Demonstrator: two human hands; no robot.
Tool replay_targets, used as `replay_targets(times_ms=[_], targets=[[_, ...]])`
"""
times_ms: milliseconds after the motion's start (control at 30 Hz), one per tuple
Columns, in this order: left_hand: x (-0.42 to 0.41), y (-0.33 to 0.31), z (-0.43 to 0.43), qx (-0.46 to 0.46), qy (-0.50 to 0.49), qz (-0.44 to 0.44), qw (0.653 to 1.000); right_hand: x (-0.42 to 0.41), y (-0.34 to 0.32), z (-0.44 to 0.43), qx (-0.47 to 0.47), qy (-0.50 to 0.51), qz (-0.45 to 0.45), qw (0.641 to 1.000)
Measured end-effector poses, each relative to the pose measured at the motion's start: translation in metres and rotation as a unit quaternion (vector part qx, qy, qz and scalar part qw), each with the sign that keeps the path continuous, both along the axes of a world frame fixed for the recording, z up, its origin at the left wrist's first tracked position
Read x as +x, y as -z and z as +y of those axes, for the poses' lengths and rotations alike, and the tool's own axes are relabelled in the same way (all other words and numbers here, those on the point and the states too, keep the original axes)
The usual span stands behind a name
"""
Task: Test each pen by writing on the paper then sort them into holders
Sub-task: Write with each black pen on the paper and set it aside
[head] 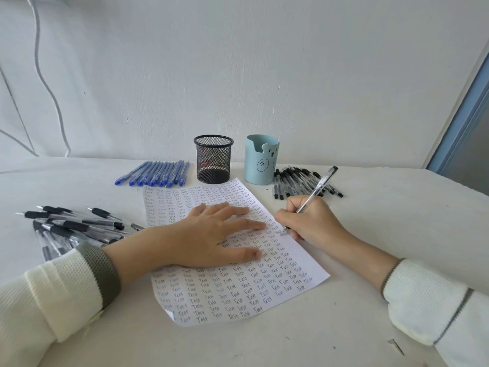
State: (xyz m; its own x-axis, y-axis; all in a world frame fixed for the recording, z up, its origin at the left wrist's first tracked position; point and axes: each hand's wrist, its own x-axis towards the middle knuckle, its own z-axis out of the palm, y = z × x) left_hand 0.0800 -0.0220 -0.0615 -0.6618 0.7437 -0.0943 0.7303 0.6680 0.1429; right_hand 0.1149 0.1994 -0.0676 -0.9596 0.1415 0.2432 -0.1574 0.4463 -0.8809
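A heap of loose pens [74,229] lay far left, tips mostly pointing left. Next to it the left hand [206,234] lay flat on the paper [238,287], fingers straight and spread, holding nothing. It seemed needed there, since a thin, light sheet like that would likely slide under a nib.

Behind the sheet was a row of blue pens [156,174], then the mesh holder [213,158] and the bear holder [260,161], both upright.

At the paper's right edge the right hand [307,221] pinched the pen [316,190] low on its barrel, fingers curled round it. The tip touched or nearly touched the sheet. The pen's long axis slanted from the tip, down and left, to the dark end, up and right toward the capped pens [299,184] beside the bear holder.

The pen looked light and stiff, with a smooth clear barrel that was probably slick. It would be best held near the tip for writing and mid-barrel for dropping it, tip down, into a holder.
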Motion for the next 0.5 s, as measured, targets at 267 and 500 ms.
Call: replay_targets(times_ms=[267,500], targets=[[-0.0011,0.0012,0.0,0.0,0.001,0.003,1.0,-0.0011,0.0028,0.0005,0.043,-0.012,0.012,0.999],[-0.001,0.0015,-0.0004,0.0,0.0,0.001,1.0,-0.0004,0.0011,0.0013,0.015,-0.014,0.007,1.0]])
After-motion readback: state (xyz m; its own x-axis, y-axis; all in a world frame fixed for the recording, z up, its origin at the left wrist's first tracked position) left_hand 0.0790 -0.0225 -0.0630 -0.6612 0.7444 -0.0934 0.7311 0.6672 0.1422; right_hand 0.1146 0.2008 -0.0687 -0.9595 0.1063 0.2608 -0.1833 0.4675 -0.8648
